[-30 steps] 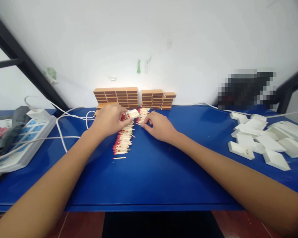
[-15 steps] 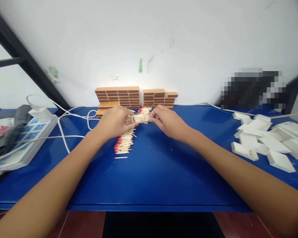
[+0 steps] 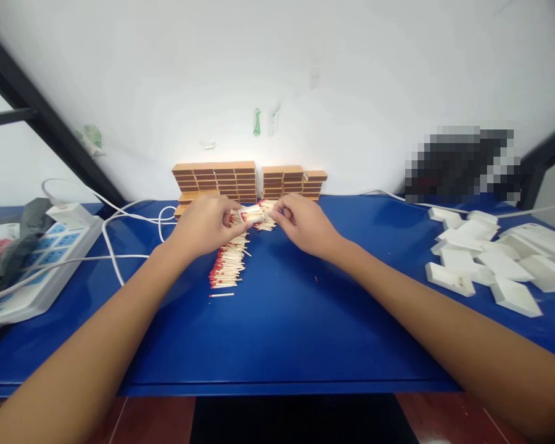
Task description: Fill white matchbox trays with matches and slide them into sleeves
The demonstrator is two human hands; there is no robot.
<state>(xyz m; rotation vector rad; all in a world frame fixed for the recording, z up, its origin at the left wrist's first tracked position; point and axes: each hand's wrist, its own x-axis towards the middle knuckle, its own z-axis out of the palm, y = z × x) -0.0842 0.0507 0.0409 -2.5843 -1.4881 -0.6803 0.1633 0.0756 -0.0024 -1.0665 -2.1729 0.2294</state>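
Observation:
My left hand [image 3: 206, 223] pinches a small white matchbox tray [image 3: 252, 214] between thumb and fingers. Red-headed matches lie inside the tray. Close to the tray's right end, my right hand [image 3: 304, 223] has thumb and fingertips pressed together; anything between them is too small to make out. Below and beside my left hand spreads a long pile of matches [image 3: 227, 265], heads mostly to the left. More matches [image 3: 265, 226] lie behind the tray, partly hidden by it. A single match [image 3: 221, 295] rests apart at the near end of the pile.
Stacked brown matchboxes [image 3: 234, 179] stand against the wall, with a smaller stack [image 3: 282, 176] to their right. Several white trays [image 3: 504, 262] are heaped at the right of the blue table [image 3: 277, 333]. A power strip [image 3: 58, 265] and white cables lie at the left.
The whole view has shifted slightly. The tray now shows more of the matches inside it. My right fingertips stay near the tray's right end.

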